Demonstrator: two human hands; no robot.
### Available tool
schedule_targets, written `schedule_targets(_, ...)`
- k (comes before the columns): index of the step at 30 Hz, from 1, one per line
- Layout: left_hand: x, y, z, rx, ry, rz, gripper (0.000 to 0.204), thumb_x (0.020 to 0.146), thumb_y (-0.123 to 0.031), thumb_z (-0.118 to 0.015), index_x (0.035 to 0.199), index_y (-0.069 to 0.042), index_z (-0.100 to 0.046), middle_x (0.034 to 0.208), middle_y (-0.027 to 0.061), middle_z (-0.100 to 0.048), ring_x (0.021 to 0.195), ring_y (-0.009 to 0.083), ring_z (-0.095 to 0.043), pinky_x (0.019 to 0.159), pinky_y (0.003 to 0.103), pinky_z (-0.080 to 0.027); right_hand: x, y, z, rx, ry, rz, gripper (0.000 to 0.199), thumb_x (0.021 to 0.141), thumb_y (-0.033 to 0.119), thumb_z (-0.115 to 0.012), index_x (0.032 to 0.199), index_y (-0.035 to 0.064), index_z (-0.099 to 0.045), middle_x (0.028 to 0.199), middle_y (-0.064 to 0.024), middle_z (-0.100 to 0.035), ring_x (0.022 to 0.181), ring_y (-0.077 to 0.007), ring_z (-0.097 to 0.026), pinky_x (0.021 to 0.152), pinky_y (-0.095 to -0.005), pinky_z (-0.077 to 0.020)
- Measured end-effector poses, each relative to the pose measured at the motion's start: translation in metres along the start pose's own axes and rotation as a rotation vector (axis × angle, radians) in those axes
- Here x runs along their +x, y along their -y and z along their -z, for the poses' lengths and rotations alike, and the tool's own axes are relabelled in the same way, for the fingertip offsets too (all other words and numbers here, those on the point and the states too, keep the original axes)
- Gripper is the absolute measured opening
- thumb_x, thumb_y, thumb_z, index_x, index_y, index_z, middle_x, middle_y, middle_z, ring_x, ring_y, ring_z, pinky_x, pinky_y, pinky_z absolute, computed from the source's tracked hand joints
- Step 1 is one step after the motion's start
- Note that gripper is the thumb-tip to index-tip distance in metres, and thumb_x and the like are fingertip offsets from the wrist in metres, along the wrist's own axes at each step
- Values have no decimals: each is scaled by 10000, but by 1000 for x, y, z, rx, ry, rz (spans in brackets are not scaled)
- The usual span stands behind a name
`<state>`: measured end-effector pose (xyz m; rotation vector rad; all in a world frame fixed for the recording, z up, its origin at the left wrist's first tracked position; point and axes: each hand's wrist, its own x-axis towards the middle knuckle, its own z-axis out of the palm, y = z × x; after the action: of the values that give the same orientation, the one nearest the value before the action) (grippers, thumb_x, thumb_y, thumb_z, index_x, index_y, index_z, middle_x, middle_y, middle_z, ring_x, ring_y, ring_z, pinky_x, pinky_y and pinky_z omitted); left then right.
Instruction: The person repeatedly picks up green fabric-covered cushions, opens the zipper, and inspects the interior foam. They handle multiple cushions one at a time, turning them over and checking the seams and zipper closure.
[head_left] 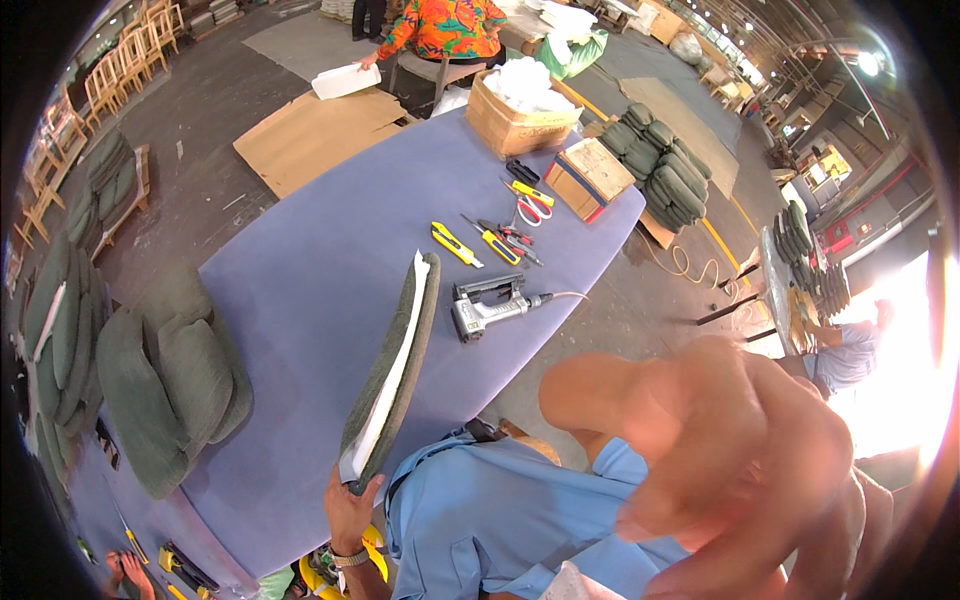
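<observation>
My left hand (pixel 350 508), with a watch on its wrist, grips the near end of a long green padded panel (pixel 395 365) with white foam showing along its edge. The panel stands on edge on the blue table (pixel 300 290), leaning away from me. My right hand (pixel 745 470) is raised very close to the camera, large and blurred, with bent fingers; nothing shows in it. A grey pneumatic stapler (pixel 485 305) with its hose lies on the table just right of the panel's far end.
Yellow utility knives (pixel 455 243), pliers and red scissors (pixel 532 208) lie further back. A cardboard box of white foam (pixel 515 110) and a wooden box (pixel 592 175) stand at the far end. Green cushions (pixel 170 375) pile at left. A person in an orange shirt (pixel 440 28) sits beyond.
</observation>
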<state>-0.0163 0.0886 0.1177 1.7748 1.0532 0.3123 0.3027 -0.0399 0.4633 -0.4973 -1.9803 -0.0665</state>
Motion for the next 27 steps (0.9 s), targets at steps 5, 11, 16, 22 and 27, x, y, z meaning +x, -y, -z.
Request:
schedule_targets(5,-1,6,-4,-25,-11,40,569,819,-282,-856,1243,17,-624,1085,218,-730,990,396,-709,844,414,-541,1,-5,-3,-3,2,-9,233,953,180,-687,1168,88,-695,976,1,-697,792,-83,-621,670,-238,-492)
schedule_targets(11,0,-15,5,83,13,54,575,829,-301,-849,1248,24,-624,1081,217,-733,1003,382,-716,850,411,-544,-5,-5,-4,-10,-24,10,233,955,174,-685,1166,75,-691,980,-11,-701,792,-90,-624,677,-242,-494)
schedule_targets(16,-4,-7,8,211,31,63,550,838,-274,-842,1239,32,-624,1071,211,-741,988,362,-725,848,406,-547,-7,-1,-7,-14,-21,11,233,956,169,-683,1164,64,-688,984,-20,-705,793,-96,-626,683,-246,-495)
schedule_targets(22,-1,-15,5,110,31,79,523,836,-236,-838,1227,38,-625,1058,226,-733,964,389,-714,831,415,-544,-10,3,-8,-52,-20,-12,233,958,163,-681,1162,51,-685,989,-31,-709,794,-103,-629,690,-250,-497)
schedule_targets(27,1,1,6,139,5,-5,472,842,-270,-834,1153,39,-658,1007,232,-728,917,413,-692,807,440,-529,-13,6,-3,-54,-33,-7,234,959,158,-680,1161,40,-682,993,-40,-712,795,-109,-631,697,-254,-499)
